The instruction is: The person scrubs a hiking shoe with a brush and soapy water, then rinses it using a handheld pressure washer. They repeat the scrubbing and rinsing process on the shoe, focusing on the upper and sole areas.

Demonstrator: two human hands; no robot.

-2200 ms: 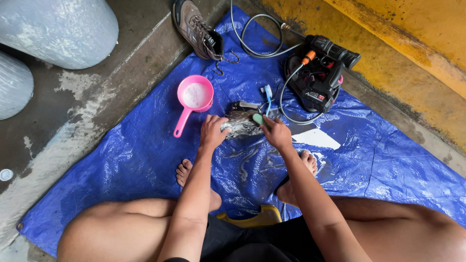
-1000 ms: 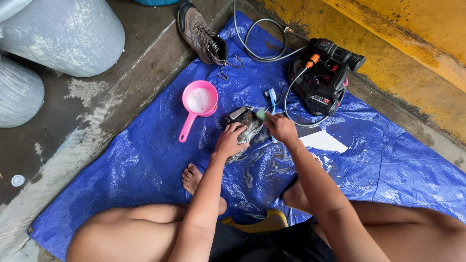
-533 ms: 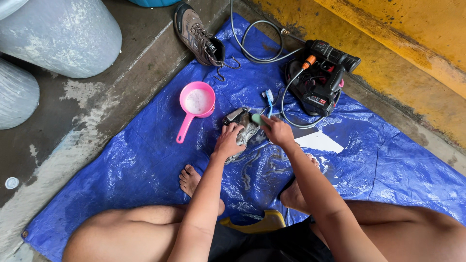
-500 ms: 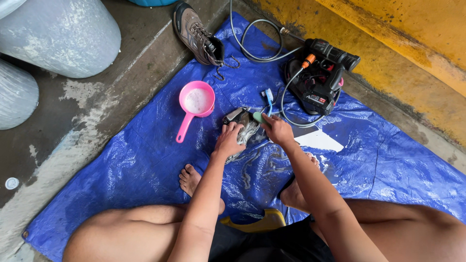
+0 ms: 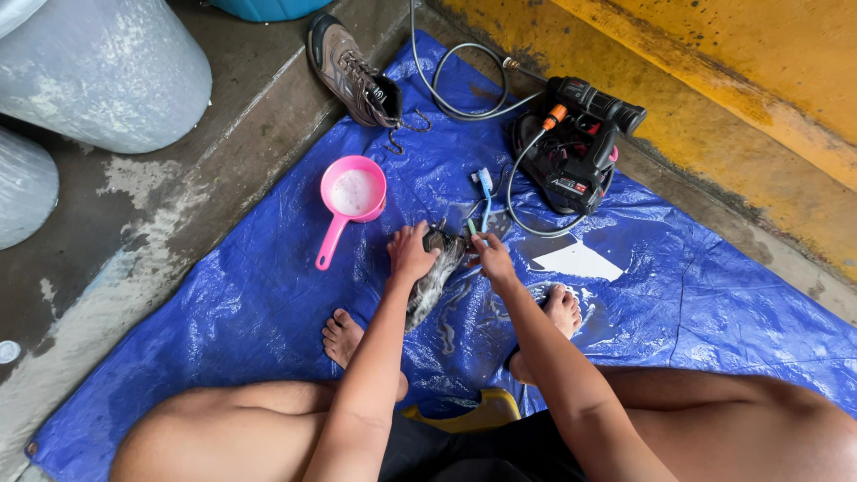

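Gripping the wet shoe (image 5: pixel 435 272) mid-tarp (image 5: pixel 223 295) with my left hand (image 5: pixel 409 254); right hand (image 5: pixel 491 257) is pinching a small brush (image 5: pixel 470 228). Shoe looks soft, slippery; I'm holding its upper.

Bare arms, bare hands (image 5: pixel 412 254), bare legs and feet, dark shorts.

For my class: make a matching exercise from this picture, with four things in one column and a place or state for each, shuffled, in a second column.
Things:
1. pink scoop
2. brown boot
3. soapy shoe
4. black machine

Places or states:
A. under the left hand
B. joined to a hose, beside the yellow wall
C. holds white liquid, on the tarp
D. partly on the concrete floor

Pairs: 1-C, 2-D, 3-A, 4-B
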